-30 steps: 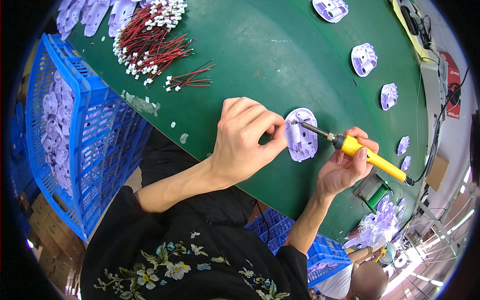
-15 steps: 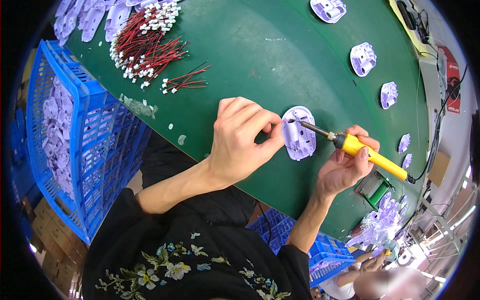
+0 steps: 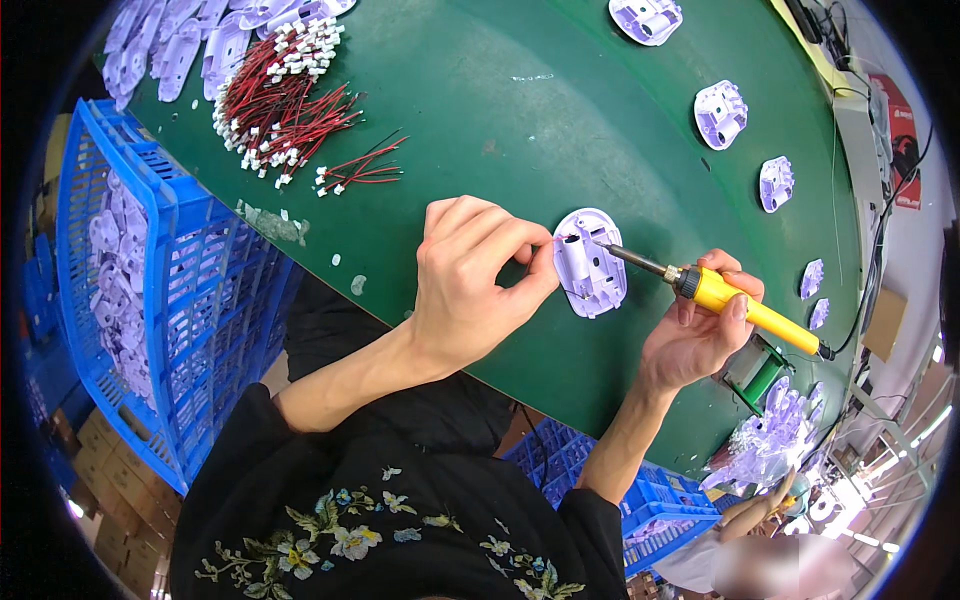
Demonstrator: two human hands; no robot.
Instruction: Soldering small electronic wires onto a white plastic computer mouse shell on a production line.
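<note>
A pale purple plastic housing (image 3: 604,284) lies on the green table in front of me, its moulded inner side up. My left hand (image 3: 478,275) is closed in a pinch at the housing's left edge. A thin reddish wire seems to run from its fingertips to the housing, mostly hidden by the fingers. My right hand (image 3: 698,325) grips a yellow soldering iron (image 3: 722,296) like a pen. The iron's tip points left over the upper middle of the housing; whether it touches cannot be made out.
Red-and-black wires with white connectors (image 3: 280,105) lie heaped at the upper left, beside stacked purple parts (image 3: 180,55). More housings (image 3: 721,115) line the table's right side. A green stand (image 3: 758,380) is near my right wrist. Blue crates (image 3: 180,290) flank the table; another person's arm (image 3: 755,512) shows lower right.
The iron's tip has shifted right across the housing, away from my left fingertips. My left hand keeps its pinch. The whole view has shifted slightly.
</note>
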